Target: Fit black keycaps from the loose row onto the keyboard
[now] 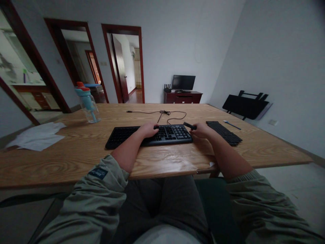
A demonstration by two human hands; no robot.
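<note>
A black keyboard (174, 133) lies on the wooden table in front of me, its cable running toward the far side. My left hand (149, 130) rests on the keyboard's middle, fingers bent together near its back edge; whether something small is between them is hidden. Just beyond the keyboard's right end, my right hand (201, 130) grips a small dark brush-like tool (189, 126), which points left over the keyboard's back right corner. Beside that hand, on the right, lies a thin black keyboard-like panel (224, 133).
White paper sheets (38, 135) lie on the table (165, 159) at the left. A blue bottle with a red cap (88, 105) stands at the back left. The coiled cable (165, 112) lies behind the keyboard. A blue-white brush (232, 124) lies at the right.
</note>
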